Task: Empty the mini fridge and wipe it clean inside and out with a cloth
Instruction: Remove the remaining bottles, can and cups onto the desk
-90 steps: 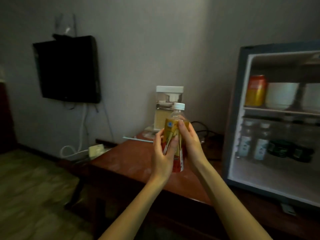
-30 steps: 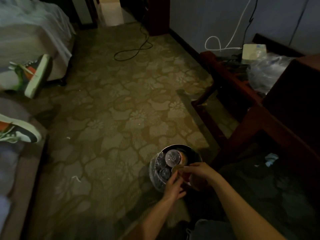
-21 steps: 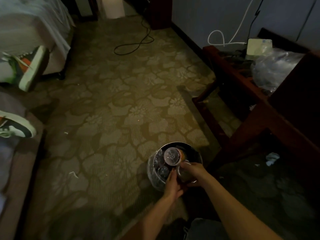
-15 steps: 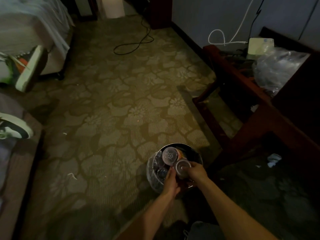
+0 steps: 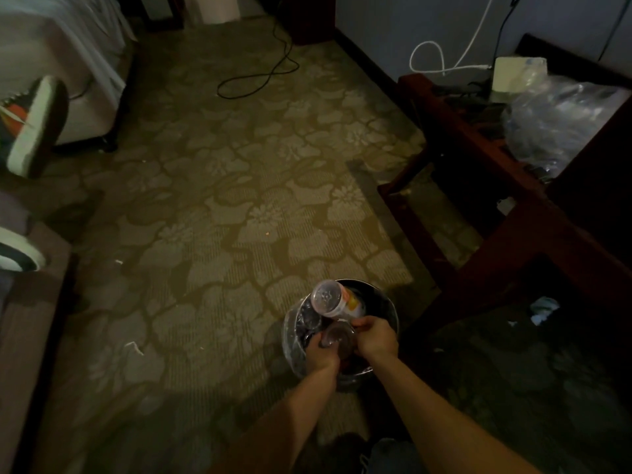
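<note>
- L hand (image 5: 319, 354): fingers curled round bottle (image 5: 337, 338), low in bin (image 5: 388, 304) on near carpet (image 5: 212, 234).
- 2nd bottle (image 5: 327, 297), bin's far side: orange label, text unreadable.
- R hand (image 5: 376, 338): knuckles up, gripping same bottle's right side.

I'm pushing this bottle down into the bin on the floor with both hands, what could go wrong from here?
1. The bin looks crowded: another bottle sticks up past its rim, so forcing the held bottle down may knock that one onto the carpet.
2. The left hand and right hand both bear on the near side, so the bin could tip.
3. The clear liner bulges over the left edge and might slip or tear.
</note>
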Action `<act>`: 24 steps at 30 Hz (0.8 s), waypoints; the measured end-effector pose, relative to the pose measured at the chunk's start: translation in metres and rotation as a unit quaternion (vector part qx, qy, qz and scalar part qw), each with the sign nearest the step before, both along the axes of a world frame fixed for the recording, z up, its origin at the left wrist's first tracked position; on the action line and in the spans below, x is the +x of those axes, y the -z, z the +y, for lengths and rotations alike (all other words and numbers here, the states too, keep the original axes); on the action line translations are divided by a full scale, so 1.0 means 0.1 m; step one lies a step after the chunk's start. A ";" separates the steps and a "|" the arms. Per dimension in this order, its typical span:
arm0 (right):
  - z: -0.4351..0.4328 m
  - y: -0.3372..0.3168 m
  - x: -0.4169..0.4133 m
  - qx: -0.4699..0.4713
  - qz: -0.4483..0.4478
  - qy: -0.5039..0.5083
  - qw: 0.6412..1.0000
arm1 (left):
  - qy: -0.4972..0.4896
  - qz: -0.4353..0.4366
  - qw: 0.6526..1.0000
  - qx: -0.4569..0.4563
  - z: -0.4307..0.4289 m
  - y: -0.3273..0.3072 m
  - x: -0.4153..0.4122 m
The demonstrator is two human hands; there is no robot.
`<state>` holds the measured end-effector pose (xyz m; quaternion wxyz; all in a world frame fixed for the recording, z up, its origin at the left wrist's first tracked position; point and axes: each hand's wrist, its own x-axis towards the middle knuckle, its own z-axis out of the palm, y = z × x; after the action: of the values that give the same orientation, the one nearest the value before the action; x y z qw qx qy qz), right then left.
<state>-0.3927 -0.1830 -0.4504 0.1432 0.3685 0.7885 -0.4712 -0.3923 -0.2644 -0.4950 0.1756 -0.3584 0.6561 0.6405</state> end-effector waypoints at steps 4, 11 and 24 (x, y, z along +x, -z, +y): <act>-0.01 0.07 -0.02 -0.031 -0.011 -0.019 0.999 | 0.057 0.012 0.993 -0.102 -0.03 0.07 0.04; 0.16 0.06 0.00 -0.043 -0.014 -0.087 0.995 | 0.140 -0.011 0.977 -0.161 -0.20 0.09 0.11; 0.31 -0.27 0.16 0.035 -0.012 -0.130 0.991 | 0.180 0.022 0.967 -0.180 -0.22 -0.20 0.05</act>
<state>-0.3770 -0.1520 -0.4234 0.1993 0.2731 0.8440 -0.4164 -0.3877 -0.2864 -0.4750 0.2062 -0.2456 0.8182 0.4772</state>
